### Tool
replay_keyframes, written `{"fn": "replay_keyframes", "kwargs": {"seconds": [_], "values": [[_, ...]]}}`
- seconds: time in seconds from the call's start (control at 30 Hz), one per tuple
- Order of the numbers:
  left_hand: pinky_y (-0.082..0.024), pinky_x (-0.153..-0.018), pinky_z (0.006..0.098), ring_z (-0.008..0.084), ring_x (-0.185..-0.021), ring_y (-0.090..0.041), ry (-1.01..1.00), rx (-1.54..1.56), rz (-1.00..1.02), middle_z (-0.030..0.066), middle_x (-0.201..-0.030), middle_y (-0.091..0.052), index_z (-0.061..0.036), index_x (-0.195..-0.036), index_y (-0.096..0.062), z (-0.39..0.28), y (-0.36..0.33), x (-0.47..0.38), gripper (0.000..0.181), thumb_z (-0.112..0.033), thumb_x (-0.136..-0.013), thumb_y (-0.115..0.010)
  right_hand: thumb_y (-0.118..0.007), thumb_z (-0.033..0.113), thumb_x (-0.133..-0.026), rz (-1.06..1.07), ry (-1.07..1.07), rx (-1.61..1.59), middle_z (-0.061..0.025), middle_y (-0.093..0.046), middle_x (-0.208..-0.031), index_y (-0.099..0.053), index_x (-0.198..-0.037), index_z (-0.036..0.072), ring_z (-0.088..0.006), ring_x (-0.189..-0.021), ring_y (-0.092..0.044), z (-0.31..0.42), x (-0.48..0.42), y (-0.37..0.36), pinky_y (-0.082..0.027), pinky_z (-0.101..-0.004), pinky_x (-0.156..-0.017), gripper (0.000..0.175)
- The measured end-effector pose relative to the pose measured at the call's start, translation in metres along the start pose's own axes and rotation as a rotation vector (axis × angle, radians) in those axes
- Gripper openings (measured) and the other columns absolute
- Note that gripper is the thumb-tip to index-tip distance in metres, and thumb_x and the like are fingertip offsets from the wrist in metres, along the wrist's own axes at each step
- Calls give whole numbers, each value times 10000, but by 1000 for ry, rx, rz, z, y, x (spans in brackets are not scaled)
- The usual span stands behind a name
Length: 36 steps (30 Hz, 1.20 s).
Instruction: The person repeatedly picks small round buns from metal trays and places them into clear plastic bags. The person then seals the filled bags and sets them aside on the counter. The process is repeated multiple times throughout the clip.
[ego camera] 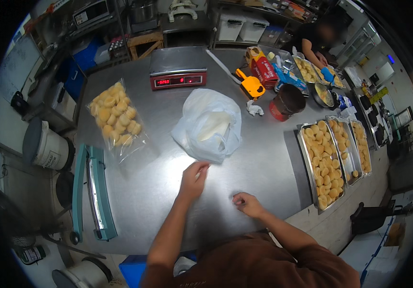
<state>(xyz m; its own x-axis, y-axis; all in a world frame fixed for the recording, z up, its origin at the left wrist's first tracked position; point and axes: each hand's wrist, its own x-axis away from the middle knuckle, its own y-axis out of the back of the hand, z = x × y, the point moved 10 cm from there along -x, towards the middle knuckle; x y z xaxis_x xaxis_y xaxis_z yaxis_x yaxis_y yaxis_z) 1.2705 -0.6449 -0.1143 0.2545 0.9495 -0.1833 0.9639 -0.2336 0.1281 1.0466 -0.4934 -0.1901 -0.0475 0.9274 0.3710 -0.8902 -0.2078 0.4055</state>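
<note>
My left hand [193,181] is at the near edge of a crumpled white plastic bag [206,126] in the middle of the steel table. Its thumb and fingertips are drawn together beside the plastic; whether they pinch it is unclear. Through the bag's mouth a pale inner layer shows. Lower right, my right hand [247,204] hovers near the table's front, fingers loosely curled and no object visible in them. A clear bag of small bread rolls [114,115] lies at the left. Behind the white bag stands a red digital scale [178,72] with a lit display.
A teal impulse sealer [94,194] lies along the left edge. At right are a tray of rolls [321,162], more trays, a dark red tub [287,102], an orange tape dispenser [252,87] and a wax paper box [264,72]. A blue-gloved co-worker [327,74] works beyond.
</note>
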Motion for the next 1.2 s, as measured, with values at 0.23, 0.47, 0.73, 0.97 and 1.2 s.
{"fn": "replay_keyframes", "kwargs": {"seconds": [0.23, 0.47, 0.73, 0.97, 1.2], "values": [[-403, -1153, 444, 429, -1317, -534, 2, -863, 298, 324, -1366, -584, 89, -1381, -533, 135, -101, -208, 482, -62, -925, -491, -690, 104, -937, -105, -100, 7, -37, -726, -1018, -696, -1169, 66, -115, -867, -629, -10, 87, 94, -522, -287, -785, 235], [-516, -976, 473, 404, -1123, -646, -46, -1013, -160, 246, -1192, -678, 5, -1172, -650, 196, -51, -196, 265, -164, -1016, -518, -677, 99, -981, -285, -255, -204, -108, -726, -1125, -665, -1201, 22, -158, -989, -678, -100, 205, 172, -553, -322, -871, 233], [-551, -900, 478, 369, -1021, -699, 9, -1527, 90, 207, -1070, -725, -9, -1021, -697, 141, -105, -179, 182, -134, -952, -584, -669, 147, -985, -167, -85, -207, -115, -725, -1136, -641, -1258, 39, -205, -1054, -697, -154, 184, 242, -565, -362, -939, 295], [-558, -752, 537, 421, -884, -711, 129, -1384, -18, 216, -905, -717, -21, -864, -677, 80, -122, -184, 93, -58, -873, -592, -665, 173, -977, -109, -35, -342, -93, -716, -1119, -634, -1280, 54, -176, -1004, -684, -178, 180, 326, -557, -333, -892, 327], [-555, -777, 548, 446, -904, -699, 194, -1463, 0, 233, -918, -703, -11, -873, -662, 61, -148, -180, 103, -30, -840, -567, -657, 198, -985, -20, 1, -330, -77, -715, -1125, -623, -1308, 62, -176, -990, -679, -182, 174, 352, -553, -333, -903, 352]]}}
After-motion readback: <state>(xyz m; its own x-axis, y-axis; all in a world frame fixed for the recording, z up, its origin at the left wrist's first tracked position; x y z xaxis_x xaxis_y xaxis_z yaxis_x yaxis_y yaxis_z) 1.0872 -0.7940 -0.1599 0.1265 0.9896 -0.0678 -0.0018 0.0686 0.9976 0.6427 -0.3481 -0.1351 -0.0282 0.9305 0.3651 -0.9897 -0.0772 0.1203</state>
